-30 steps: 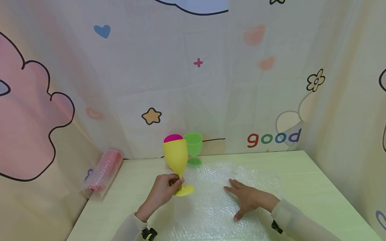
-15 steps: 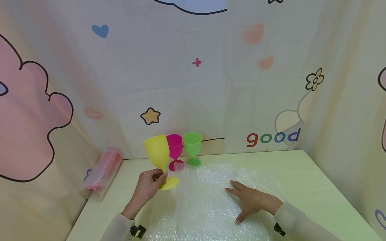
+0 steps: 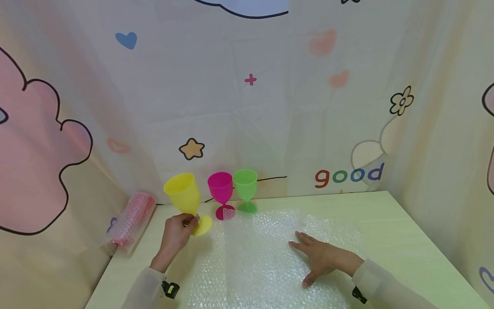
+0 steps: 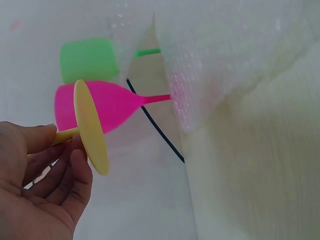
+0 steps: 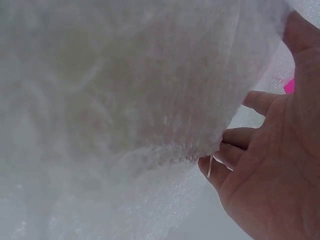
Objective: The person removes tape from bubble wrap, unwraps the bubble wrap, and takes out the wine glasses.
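Note:
My left hand [image 3: 175, 234] pinches the stem of a yellow goblet [image 3: 182, 193], holding it tilted with the bowl leaning left. In the left wrist view the thumb and fingers close on that stem just below the round yellow foot [image 4: 91, 127]. My right hand [image 3: 324, 257] lies with spread fingers on a sheet of bubble wrap [image 3: 258, 262]. The right wrist view shows the palm beside the cloudy plastic film [image 5: 150, 100]. A pink goblet [image 3: 220, 186] and a green goblet [image 3: 245, 183] stand upright at the back; a corner of the wrap covers part of the pink foot.
At the left back edge of the table [image 3: 401, 240] lies a pinkish-red roll [image 3: 134, 219] in bubble wrap. A printed curtain [image 3: 216, 94] hangs close behind the goblets and along both sides.
My left hand has carried the yellow goblet leftward, away from in front of the pink goblet, which now shows fully beside it. The goblet tilts more. The right hand has barely moved.

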Demonstrator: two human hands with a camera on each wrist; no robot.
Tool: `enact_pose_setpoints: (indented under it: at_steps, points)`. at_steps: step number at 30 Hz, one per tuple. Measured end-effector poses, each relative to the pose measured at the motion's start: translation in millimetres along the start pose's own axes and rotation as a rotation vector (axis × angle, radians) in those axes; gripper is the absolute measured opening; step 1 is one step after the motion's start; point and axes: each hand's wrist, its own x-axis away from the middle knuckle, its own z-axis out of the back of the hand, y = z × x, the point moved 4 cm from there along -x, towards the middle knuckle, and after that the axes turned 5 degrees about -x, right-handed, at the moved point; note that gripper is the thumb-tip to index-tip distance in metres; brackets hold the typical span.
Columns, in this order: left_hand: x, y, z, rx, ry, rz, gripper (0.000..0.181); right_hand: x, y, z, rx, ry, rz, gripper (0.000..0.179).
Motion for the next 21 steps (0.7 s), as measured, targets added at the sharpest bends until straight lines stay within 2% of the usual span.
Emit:
enact_pose_setpoints:
  at_steps: [16, 21]
  points:
    - [-25.1, -29.2, -21.4, -0.048, 0.047, -0.01, 0.017, 0.9, 2.3, -2.1, 0.008, 0.019, 0.032, 0.12]
    - [-33.5, -37.9, -29.5, -0.047, 0.041, 0.013, 0.019, 2.2, 0.4, -1.5, 0.014, 0.018, 0.036, 0.121]
